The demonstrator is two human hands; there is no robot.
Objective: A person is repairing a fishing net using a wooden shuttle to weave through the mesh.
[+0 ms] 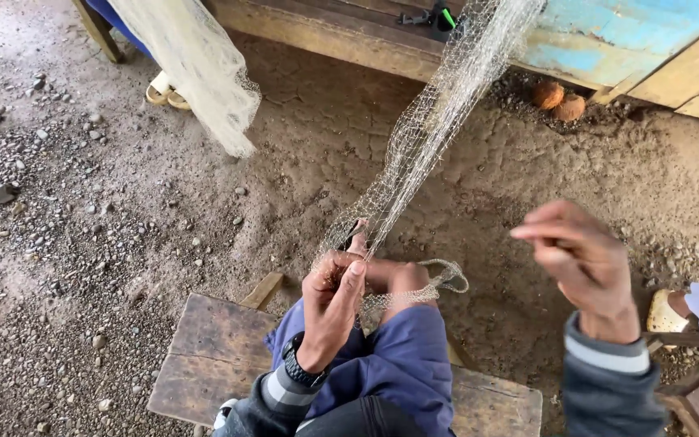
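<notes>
While the person sat on a weathered wooden bench (pixel 212 340) with a knee in blue trousers (pixel 402 356) raised, the left hand (pixel 332 298) was curled shut around the lower end of a pale fishing net (pixel 426 133), thumb pressed over the bunched mesh just above the knee. A dark watch (pixel 299 368) sat on that wrist, over a striped cuff. From the fist the net ran taut, up and to the right, to a wooden beam (pixel 325 32) at the top of the view, and a short loop of it hung beside the knee. The right hand (pixel 584 263) was lifted well to the right of the net, blurred, with thumb and fingertips drawn together as if pinching something fine; whether a thread or tool lay between them could not be told. A second bundle of netting (pixel 200 69) hung at the upper left, apart from the first. Beneath everything lay cracked brown dirt, with gravel (pixel 50 210) scattered on the left. Two round brown husks (pixel 560 101) rested by a blue painted board (pixel 608 32) at the upper right. A pale sandal (pixel 163 93) showed behind the hanging bundle.
</notes>
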